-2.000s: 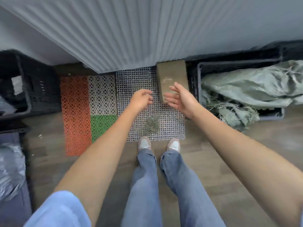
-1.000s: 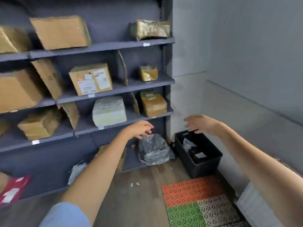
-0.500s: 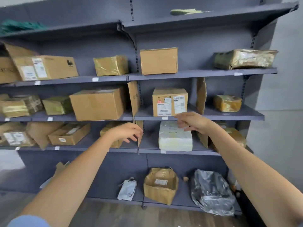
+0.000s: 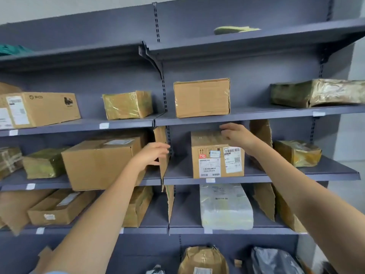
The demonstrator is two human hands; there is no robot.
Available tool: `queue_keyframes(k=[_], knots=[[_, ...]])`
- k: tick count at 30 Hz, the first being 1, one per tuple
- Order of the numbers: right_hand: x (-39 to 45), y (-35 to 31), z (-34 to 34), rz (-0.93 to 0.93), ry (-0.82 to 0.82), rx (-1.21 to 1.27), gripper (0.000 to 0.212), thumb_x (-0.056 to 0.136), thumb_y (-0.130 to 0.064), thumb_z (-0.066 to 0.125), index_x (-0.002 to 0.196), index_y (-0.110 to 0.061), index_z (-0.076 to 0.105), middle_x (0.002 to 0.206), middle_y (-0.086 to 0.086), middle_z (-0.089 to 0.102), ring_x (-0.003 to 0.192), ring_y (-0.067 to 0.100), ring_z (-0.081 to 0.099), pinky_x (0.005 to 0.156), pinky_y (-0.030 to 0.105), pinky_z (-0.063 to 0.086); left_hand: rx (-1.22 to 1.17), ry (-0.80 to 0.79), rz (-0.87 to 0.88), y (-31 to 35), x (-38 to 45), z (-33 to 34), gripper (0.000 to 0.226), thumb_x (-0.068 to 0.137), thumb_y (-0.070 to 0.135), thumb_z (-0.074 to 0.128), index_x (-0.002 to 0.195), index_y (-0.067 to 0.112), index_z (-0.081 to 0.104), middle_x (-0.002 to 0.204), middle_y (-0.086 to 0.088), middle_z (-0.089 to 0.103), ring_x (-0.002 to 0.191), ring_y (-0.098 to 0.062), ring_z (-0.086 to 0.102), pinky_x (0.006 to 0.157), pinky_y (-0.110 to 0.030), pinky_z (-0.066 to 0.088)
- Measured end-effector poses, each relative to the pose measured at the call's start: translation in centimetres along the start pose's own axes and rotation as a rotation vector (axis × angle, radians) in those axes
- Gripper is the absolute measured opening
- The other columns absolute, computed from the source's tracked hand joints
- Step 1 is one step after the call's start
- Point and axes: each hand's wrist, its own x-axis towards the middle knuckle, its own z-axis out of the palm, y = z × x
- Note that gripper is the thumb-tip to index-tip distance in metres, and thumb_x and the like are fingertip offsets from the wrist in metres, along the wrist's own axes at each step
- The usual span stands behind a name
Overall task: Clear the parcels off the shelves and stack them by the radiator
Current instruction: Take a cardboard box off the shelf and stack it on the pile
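Grey metal shelves point(image 4: 256, 179) carry many cardboard and plastic-wrapped parcels. A small brown box with white shipping labels point(image 4: 216, 161) stands on the middle shelf. My right hand point(image 4: 236, 135) lies on the top right edge of this box, fingers spread over it. My left hand point(image 4: 153, 154) hovers open in front of a thin cardboard divider point(image 4: 163, 155), to the left of the labelled box and not touching it. The radiator is out of view.
A large brown box point(image 4: 100, 161) sits left of my left hand. A plain box point(image 4: 202, 97) stands on the shelf above, a white wrapped parcel point(image 4: 225, 207) on the shelf below. Taped parcels point(image 4: 298, 153) lie to the right, bagged parcels point(image 4: 203, 261) at the bottom.
I turned from the floor by the radiator to the shelves and came closer. Both hands rose; my right hand reached the top of the labelled box, my left hand moved toward the divider.
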Motion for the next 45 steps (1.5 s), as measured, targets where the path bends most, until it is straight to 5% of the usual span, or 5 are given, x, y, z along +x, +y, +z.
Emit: queue_keyframes(k=[14, 30, 37, 42, 45], knots=[[20.1, -3.3, -5.4, 0.013, 0.156, -0.037, 0.053, 0.096, -0.029, 0.043, 0.144, -0.011, 0.027, 0.146, 0.008, 0.038, 0.124, 0.024, 0.043, 0.097, 0.035, 0.038, -0.090, 0.219, 0.084, 10.8, 19.0, -0.4, 0.059, 0.095, 0.040, 0.041, 0.146, 0.021, 0.020, 0.149, 0.000, 0.034, 0.132, -0.023, 0.038, 0.099, -0.037, 0.037], [12.4, -0.1, -2.3, 0.063, 0.405, 0.347, 0.070, 0.087, -0.056, 0.051, 0.140, -0.013, 0.035, 0.139, 0.006, 0.044, 0.119, 0.022, 0.045, 0.098, 0.038, 0.039, -0.208, -0.008, -0.008, 8.4, 14.4, -0.6, 0.094, 0.072, 0.087, 0.019, 0.147, 0.031, 0.022, 0.153, -0.003, 0.029, 0.134, -0.031, 0.037, 0.094, -0.048, 0.045], [2.6, 4.7, -0.2, 0.142, 0.417, 0.369, 0.046, 0.090, -0.026, 0.059, 0.133, -0.017, 0.044, 0.100, -0.008, 0.060, 0.077, 0.000, 0.054, 0.057, 0.014, 0.041, -0.290, -0.299, -0.087, 1.7, 7.7, 4.6, 0.089, 0.078, 0.063, 0.056, 0.148, 0.036, 0.009, 0.157, -0.002, 0.017, 0.131, -0.035, 0.039, 0.095, -0.049, 0.047], [-5.8, 8.5, -0.9, 0.185, 0.459, 0.305, 0.032, 0.089, -0.014, 0.060, 0.119, -0.021, 0.051, 0.100, -0.005, 0.061, 0.089, 0.012, 0.062, 0.074, 0.024, 0.054, -0.529, -0.476, -0.156, -2.4, 4.5, 8.9, 0.118, 0.068, 0.042, 0.074, 0.147, 0.032, -0.013, 0.159, -0.001, 0.003, 0.137, -0.036, 0.032, 0.077, -0.043, 0.056], [-12.0, 10.9, -3.2, 0.230, 0.533, 0.322, 0.021, 0.088, -0.006, 0.057, 0.092, -0.025, 0.048, 0.099, 0.003, 0.058, 0.081, 0.014, 0.059, 0.060, 0.019, 0.054, -0.583, -0.583, -0.129, -3.9, 2.2, 14.9, 0.090, 0.082, 0.021, 0.068, 0.147, 0.038, 0.008, 0.154, -0.001, 0.023, 0.133, -0.028, 0.038, 0.087, -0.042, 0.051]])
